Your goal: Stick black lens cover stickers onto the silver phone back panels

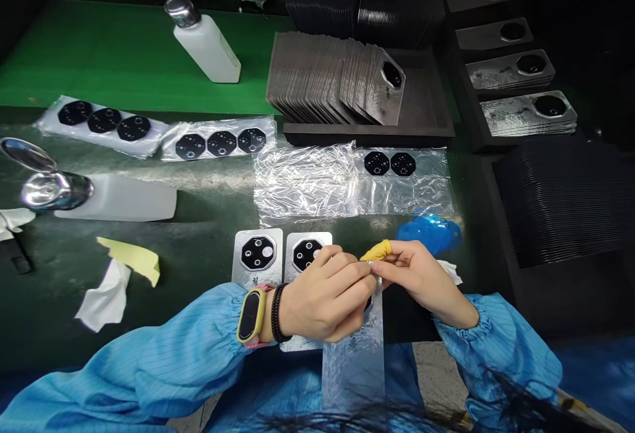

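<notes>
My left hand (325, 297) is closed, its fingers curled over the upper part of a silvery patterned phone back cover (353, 370), whose lower end reaches past the table edge toward me. Its black camera panel is mostly hidden under those fingers. At the cover's upper right corner my right hand (421, 277) pinches with fingertips together, a yellow finger cot (377, 250) on one finger; what lies in the pinch is too small to make out. Two similar covers lie to the left, one fully left (258, 254) and a second cover (292, 244) partly behind my left hand.
Clear film sheets (305, 182) and octagonal black stickers (389, 163) lie ahead. A rack of covers (322, 79) stands behind them. A white bottle (208, 43) stands at the back; another bottle (129, 196) is at left. Blue film (430, 233) lies beyond my right hand; black trays (560, 201) are rightward.
</notes>
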### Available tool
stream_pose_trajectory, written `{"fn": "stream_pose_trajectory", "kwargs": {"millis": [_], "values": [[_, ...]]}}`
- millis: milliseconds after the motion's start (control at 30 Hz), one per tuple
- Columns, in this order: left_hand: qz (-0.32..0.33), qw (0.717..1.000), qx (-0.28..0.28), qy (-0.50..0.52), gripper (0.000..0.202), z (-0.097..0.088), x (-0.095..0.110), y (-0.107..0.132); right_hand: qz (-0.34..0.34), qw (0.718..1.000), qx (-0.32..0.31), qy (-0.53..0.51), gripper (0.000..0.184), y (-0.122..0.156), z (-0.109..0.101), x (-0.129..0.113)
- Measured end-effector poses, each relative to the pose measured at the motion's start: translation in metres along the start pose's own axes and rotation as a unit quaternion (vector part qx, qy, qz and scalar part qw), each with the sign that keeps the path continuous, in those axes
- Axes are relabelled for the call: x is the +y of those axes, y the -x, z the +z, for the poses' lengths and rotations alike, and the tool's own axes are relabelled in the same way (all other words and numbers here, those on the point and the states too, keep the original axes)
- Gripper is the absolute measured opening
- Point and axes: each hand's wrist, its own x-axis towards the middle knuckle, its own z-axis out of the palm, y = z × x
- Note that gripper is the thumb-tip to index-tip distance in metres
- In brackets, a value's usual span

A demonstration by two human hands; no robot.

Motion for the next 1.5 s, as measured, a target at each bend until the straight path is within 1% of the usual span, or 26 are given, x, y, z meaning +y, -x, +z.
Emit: {"fn": "stream_pose_trajectory", "kwargs": {"millis": [100,233,333,500,700,867,1033,1267,1500], "values": [[-0.028,0.999,-0.024,-0.001,0.017,0.001,0.003,0.000,0.006,1.000,0.017,0.015,0.036,-0.002,0.000,0.004],[-0.034,0.999,-0.035,-0.003,0.015,0.005,0.005,-0.001,0.014,0.999,0.023,0.034,0.035,-0.004,0.001,0.009],[-0.030,0.999,-0.027,-0.017,0.014,0.007,0.005,-0.001,0.015,0.999,0.021,0.035,0.033,-0.004,0.002,0.011],[-0.018,0.999,0.005,-0.037,0.013,0.011,0.003,0.001,0.017,0.999,0.023,0.037,0.026,-0.003,0.004,0.009],[-0.008,0.999,0.026,-0.046,0.014,0.011,0.003,0.002,0.010,0.999,0.016,0.040,0.027,-0.003,0.004,0.009],[-0.005,0.999,0.019,-0.045,0.019,0.009,0.003,0.002,0.005,0.999,0.014,0.042,0.030,-0.003,0.003,0.010],[0.003,0.999,0.019,-0.037,0.013,0.011,0.002,0.004,0.003,0.999,0.017,0.050,0.028,-0.003,0.004,0.010],[0.008,0.999,0.013,-0.037,0.012,0.012,0.002,0.005,0.003,0.999,0.019,0.038,0.028,-0.004,0.005,0.012],[0.014,0.999,0.025,-0.043,0.014,0.013,0.002,0.004,-0.005,0.999,0.018,0.051,0.029,-0.004,0.005,0.012]]}}
